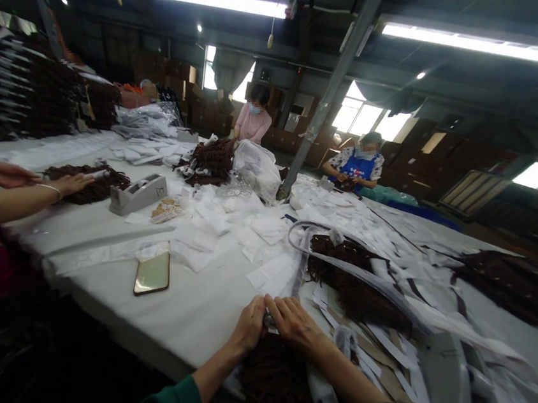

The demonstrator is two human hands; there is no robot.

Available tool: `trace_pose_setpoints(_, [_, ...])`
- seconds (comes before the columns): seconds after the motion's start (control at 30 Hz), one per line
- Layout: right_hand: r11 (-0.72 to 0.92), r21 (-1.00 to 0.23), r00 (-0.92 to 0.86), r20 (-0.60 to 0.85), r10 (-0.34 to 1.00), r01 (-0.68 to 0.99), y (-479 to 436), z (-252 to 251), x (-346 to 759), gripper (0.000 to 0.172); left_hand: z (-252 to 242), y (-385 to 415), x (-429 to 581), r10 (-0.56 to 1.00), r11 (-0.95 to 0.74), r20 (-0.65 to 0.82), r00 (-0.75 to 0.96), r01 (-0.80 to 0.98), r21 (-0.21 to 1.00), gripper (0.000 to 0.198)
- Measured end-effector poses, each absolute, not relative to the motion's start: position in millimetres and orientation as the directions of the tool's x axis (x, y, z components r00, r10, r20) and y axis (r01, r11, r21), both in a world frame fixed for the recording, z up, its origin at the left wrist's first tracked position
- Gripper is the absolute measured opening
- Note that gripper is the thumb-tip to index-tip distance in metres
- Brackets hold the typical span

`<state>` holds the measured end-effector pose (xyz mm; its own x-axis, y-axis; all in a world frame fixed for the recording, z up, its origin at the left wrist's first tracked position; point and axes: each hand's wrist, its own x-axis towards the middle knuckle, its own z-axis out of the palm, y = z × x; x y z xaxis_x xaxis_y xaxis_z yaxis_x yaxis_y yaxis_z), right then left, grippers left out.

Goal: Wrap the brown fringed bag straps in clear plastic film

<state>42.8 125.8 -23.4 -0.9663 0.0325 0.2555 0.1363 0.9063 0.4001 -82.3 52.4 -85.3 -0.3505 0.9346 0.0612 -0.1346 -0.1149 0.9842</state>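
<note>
- Left hand [247, 327] and right hand [295, 324] meet knuckle to knuckle at the near edge of the white table [199, 314]; both are curled closed, fingertips pinching one small pale piece [268, 320] between them. The fingers hide most of it, so I cannot tell what it is.
- Dark brown bundle [273, 384] lies at 6 o'clock from that pinch, right under the wrists; its long axis runs 12 to 6, from the fingertips back toward the person's body; its top end seems to reach the pale piece, though the join is hidden; neither hand is nearer — both sit at that same end.
- At 1 o'clock from the right hand, near, is a second brown pile [349, 283]; a clear plastic strip [301, 236] loops over it, its long run slanting from 11 down to 4.
- At 12 o'clock, white paper slips [262, 228] are scattered over the cloth; more of them lie just beside the right wrist at 3 o'clock.
- At 10 o'clock from the left hand, well apart, a phone [151, 273] lies flat; beyond it on the same line stands a tape dispenser [137, 194].
- Far off at 9 to 10 o'clock, a co-worker's hand [72, 182] rests on another dark heap [97, 186]; two more people work at the far side.
</note>
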Motion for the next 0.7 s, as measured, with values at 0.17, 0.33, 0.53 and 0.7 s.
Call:
trace_pose_setpoints(0.17, [0.884, 0.397, -0.957, 0.245, 0.158, 0.248, 131, -37, 34, 0.023, -87, 48, -82, 0.946, -0.127, 0.075, -0.317, -0.149, 0.981, 0.052])
trace_pose_setpoints(0.33, [0.868, 0.36, -0.936, 0.204, 0.285, 0.343, 138, -51, 29, 0.018, -90, 44, -85, 0.971, -0.14, 0.11, -0.213, -0.134, 0.981, 0.072])
trace_pose_setpoints(0.53, [0.85, 0.26, -0.888, 0.17, 0.427, 0.458, 136, -59, 26, 0.04, -95, 51, -86, 0.979, -0.124, 0.083, -0.188, -0.22, 0.968, 0.082])
trace_pose_setpoints(0.7, [0.902, -0.017, -0.893, 0.134, 0.43, 0.432, 147, -25, 40, 0.048, -90, 52, -89, 0.981, -0.041, -0.021, -0.191, -0.317, 0.947, 0.089])
